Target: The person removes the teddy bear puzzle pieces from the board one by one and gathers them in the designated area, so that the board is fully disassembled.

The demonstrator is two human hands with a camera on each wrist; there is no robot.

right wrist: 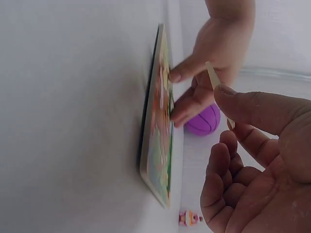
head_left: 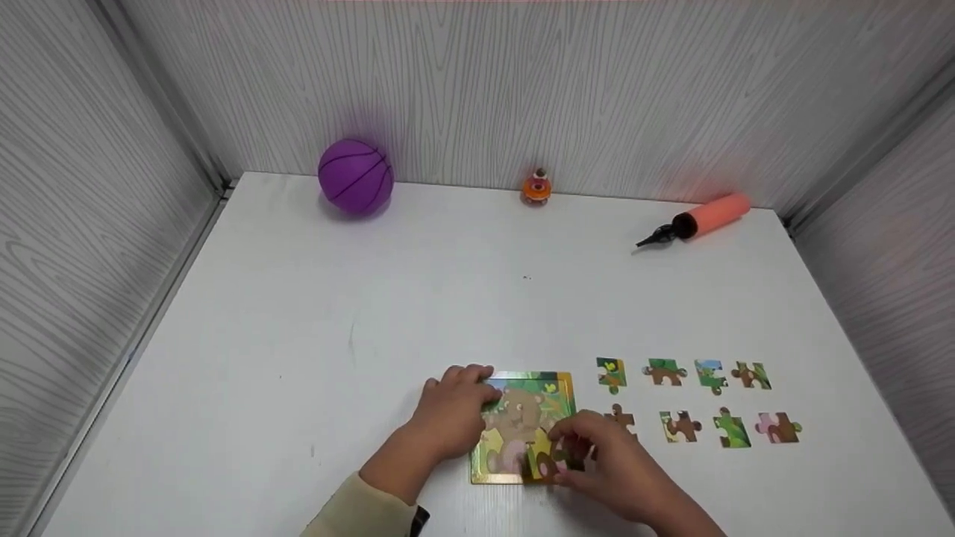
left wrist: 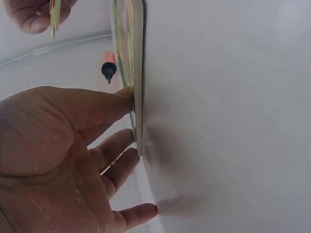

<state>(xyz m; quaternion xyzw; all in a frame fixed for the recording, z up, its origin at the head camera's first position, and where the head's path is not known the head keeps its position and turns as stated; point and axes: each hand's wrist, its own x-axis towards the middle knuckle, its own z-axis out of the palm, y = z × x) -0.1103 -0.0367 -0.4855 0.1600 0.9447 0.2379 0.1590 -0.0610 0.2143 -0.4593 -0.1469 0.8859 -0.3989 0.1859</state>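
Note:
A flat square puzzle board [head_left: 498,479] with a bear picture lies near the table's front. My left hand [head_left: 450,414] rests at its left side; in the left wrist view the thumb [left wrist: 114,103] touches the board's edge, with the fingers spread and fairly straight. Over the board's lower right part, my right hand [head_left: 615,462] pinches a puzzle piece [head_left: 540,459] between thumb and fingers. The right wrist view shows this piece [right wrist: 213,75] edge-on, held tilted and apart from the board. How much of the board is filled I cannot tell.
Several loose puzzle pieces lie in two rows right of the board, among them a green one [head_left: 732,430] and a brown one [head_left: 665,371]. Along the back wall are a purple ball [head_left: 356,177], a small orange toy [head_left: 536,188] and an orange-and-black hand pump [head_left: 712,216].

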